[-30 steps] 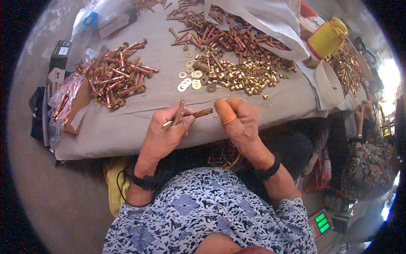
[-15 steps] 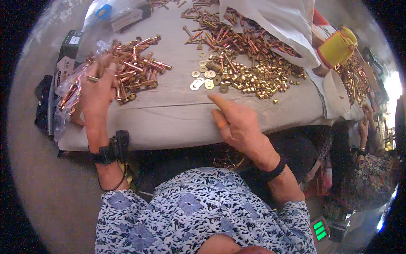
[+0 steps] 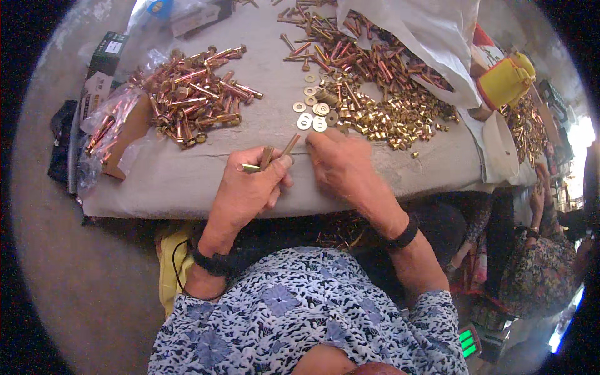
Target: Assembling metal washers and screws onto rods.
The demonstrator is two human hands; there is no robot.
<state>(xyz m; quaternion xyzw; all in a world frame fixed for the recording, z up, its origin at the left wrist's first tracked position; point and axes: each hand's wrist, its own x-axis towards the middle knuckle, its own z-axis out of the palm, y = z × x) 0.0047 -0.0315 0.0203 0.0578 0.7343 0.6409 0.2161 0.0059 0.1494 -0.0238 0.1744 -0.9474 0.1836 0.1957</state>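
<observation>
My left hand (image 3: 244,187) is closed around a few bolts (image 3: 290,145), whose shanks stick out between thumb and fingers over the table's front part. Just right of it, my right hand (image 3: 342,164) has its fingers drawn together at the near edge of a group of flat washers (image 3: 304,121); whatever they pinch is hidden. Beyond the left hand lies a heap of copper-coloured bolts (image 3: 194,94). Small brass sleeves (image 3: 387,119) are spread past the right hand, with a pile of longer bolts (image 3: 375,59) behind them.
A clear plastic bag (image 3: 109,119) and a brown cardboard flap (image 3: 132,134) lie at the left edge. White sheeting (image 3: 431,28) covers part of the far pile. At right are a yellow container (image 3: 505,81) and another person's hand (image 3: 537,197).
My left hand has come from the bolt heap to the middle front, carrying bolts. My right hand's outstretched fingers have closed near the washers.
</observation>
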